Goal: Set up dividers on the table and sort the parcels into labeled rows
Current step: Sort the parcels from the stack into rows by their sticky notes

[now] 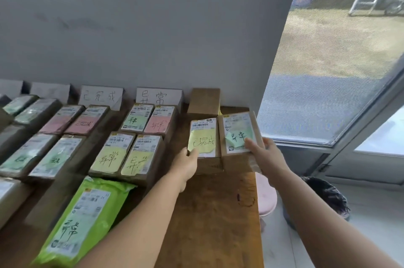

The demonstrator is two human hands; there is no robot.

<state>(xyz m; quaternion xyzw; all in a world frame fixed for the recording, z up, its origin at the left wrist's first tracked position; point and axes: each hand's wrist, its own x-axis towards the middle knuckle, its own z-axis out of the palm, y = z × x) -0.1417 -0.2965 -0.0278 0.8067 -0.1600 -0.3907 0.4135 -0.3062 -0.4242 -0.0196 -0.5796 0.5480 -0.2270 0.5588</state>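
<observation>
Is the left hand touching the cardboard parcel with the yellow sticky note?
Touching. The head view shows the left hand gripping the lower left corner of the brown cardboard parcel with the yellow sticky note, thumb overlapping the note's edge.

left hand (189,159) gripping yellow-noted parcel (204,143), right hand (265,150) gripping green-noted parcel (239,134)

Both hands (188,158) (265,150) extended, gripping (arms bare)
</observation>
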